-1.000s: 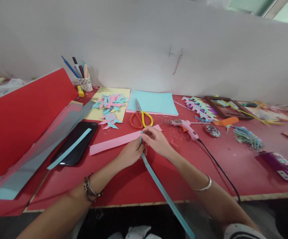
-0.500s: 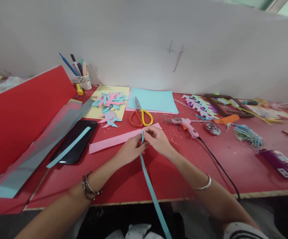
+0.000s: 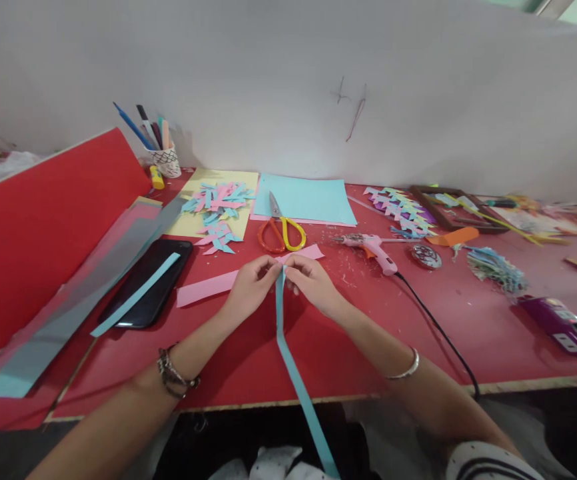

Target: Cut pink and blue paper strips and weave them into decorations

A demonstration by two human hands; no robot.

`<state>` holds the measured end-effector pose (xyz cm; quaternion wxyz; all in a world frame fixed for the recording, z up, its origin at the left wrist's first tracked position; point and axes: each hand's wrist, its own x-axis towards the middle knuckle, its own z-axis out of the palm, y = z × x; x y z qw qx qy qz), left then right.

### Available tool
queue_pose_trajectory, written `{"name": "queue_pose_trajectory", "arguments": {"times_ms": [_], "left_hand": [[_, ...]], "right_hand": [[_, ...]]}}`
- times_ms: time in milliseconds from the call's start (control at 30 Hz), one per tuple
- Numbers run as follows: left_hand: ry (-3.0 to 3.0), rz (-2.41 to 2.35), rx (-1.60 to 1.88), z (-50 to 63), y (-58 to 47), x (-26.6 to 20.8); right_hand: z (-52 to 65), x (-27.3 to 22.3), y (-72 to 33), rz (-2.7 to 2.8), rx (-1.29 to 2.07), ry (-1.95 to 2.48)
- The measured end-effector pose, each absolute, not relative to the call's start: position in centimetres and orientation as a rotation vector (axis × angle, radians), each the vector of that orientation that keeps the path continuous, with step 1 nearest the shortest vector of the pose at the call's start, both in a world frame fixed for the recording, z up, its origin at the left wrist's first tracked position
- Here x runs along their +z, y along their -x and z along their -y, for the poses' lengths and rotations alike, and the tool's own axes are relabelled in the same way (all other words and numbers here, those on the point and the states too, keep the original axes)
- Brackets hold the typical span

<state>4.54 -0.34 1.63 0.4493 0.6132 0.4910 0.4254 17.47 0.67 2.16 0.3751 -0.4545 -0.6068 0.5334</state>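
Both hands pinch the top end of a long light-blue paper strip (image 3: 296, 373), which runs down over the table's front edge towards my lap. My left hand (image 3: 253, 285) has its thumb and fingertips closed on the strip's left side. My right hand (image 3: 313, 281) grips the same end from the right. Behind the hands lies a pink paper strip (image 3: 208, 288), partly covered by them. Scissors (image 3: 282, 230) with one red and one yellow handle rest just beyond, blades partly over a light-blue paper sheet (image 3: 313, 200).
A black phone (image 3: 161, 293) with a short blue strip (image 3: 138, 293) lies left. Folded paper pieces (image 3: 221, 203) are heaped on a yellow sheet (image 3: 181, 227). To the right are a pink glue gun (image 3: 376, 250), its cord (image 3: 438, 327), and a purple power strip (image 3: 558, 327). A pen cup (image 3: 166, 160) stands behind.
My left hand has shifted up beside the right, and both now hold the strip's end at its tip. More of the strip shows below the fingers.
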Motion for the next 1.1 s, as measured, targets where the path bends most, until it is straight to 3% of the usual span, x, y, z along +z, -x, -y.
{"name": "queue_pose_trajectory", "arguments": {"times_ms": [767, 1100], "left_hand": [[-1.423, -1.323, 1.208, 0.34, -4.54, 1.17], [-1.562, -1.196, 1.082, 0.76, -5.05, 1.52]], "right_hand": [[0.00, 1.60, -16.66, 1.485, 1.405, 1.189], [-0.26, 1.40, -16.82, 1.413, 1.333, 1.120]]}}
